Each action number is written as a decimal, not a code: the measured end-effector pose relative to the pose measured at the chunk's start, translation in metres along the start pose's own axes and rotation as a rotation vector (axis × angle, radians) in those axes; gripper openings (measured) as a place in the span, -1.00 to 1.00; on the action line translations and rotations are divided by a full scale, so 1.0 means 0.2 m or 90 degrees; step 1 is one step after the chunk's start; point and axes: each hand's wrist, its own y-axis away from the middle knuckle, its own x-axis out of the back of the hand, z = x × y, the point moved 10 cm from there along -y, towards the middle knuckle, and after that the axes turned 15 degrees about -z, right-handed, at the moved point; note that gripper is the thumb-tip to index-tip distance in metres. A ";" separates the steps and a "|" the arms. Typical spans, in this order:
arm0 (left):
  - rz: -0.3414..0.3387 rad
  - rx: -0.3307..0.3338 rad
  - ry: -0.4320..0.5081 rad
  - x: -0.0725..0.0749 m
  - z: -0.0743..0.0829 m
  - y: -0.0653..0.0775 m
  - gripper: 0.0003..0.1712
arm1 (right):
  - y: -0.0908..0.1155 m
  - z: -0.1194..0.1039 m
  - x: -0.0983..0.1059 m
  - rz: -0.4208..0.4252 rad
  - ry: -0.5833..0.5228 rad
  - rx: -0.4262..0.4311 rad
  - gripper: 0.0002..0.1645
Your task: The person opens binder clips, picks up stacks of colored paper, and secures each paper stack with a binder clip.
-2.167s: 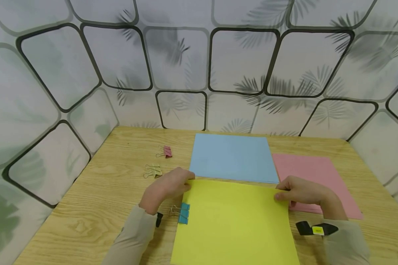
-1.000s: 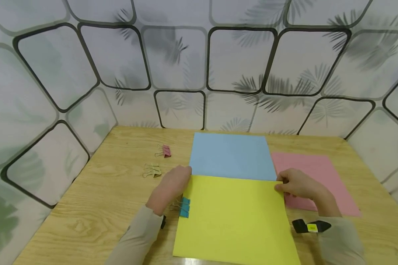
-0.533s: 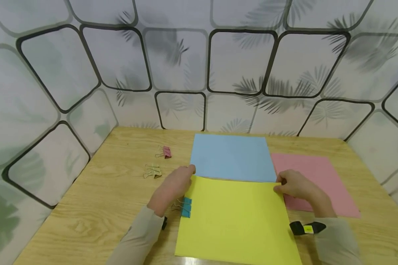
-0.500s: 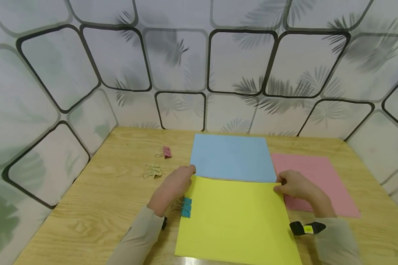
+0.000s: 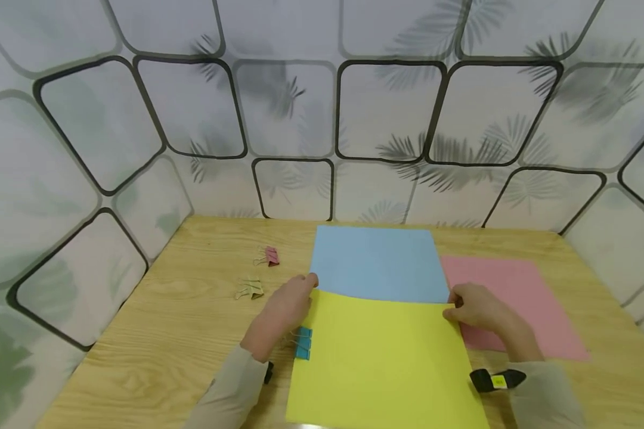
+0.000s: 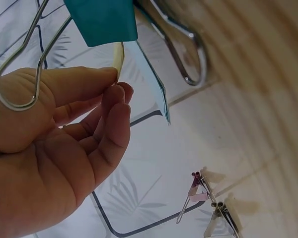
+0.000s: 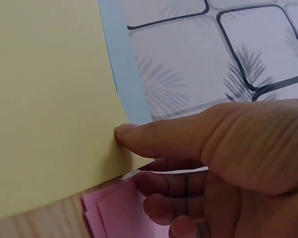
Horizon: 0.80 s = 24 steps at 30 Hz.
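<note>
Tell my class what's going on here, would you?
A person holds yellow paper by its far corners, the left hand pinching one and the right hand the other. A teal clip sits at its left edge. Blue paper lies beyond, pink paper to the right; a pink clip and a yellow clip rest on the left.

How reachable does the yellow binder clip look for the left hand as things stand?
Probably yes, if it lets go first: the left hand pinches the yellow sheet, but the yellow binder clip lies close by, with nothing visible between them.
</note>
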 end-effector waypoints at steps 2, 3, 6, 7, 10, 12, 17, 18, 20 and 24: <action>0.001 0.012 -0.008 0.00 0.00 0.00 -0.76 | 0.00 0.00 0.00 0.001 0.002 0.002 -0.78; -0.001 0.018 -0.012 0.00 -0.01 0.01 -0.76 | 0.00 -0.01 -0.01 0.001 0.000 0.004 -0.77; -0.010 0.028 -0.015 0.00 -0.01 0.01 -0.74 | 0.00 0.00 -0.01 -0.002 -0.016 -0.007 -0.76; -0.012 0.028 -0.013 -0.01 -0.01 0.02 -0.74 | 0.01 0.00 -0.01 -0.004 -0.018 -0.010 -0.75; -0.010 0.029 -0.010 -0.01 0.00 0.02 -0.74 | 0.01 0.01 0.00 -0.006 -0.026 -0.020 -0.75; -0.008 0.029 -0.011 0.00 0.01 0.03 -0.76 | 0.02 0.01 0.00 -0.009 -0.026 -0.018 -0.76; -0.020 0.018 -0.046 -0.01 0.04 0.04 -0.94 | 0.02 0.00 0.00 -0.008 -0.022 -0.009 -0.79; -0.029 0.013 -0.051 -0.02 0.05 0.04 -0.96 | 0.02 -0.01 0.00 -0.008 -0.024 -0.010 -0.79; -0.043 0.004 -0.053 -0.03 0.05 0.04 -0.81 | 0.02 0.00 0.00 -0.008 -0.028 -0.012 -0.78; -0.054 0.004 -0.055 -0.05 0.05 0.04 -0.61 | 0.02 0.00 -0.02 -0.010 -0.038 -0.010 -0.78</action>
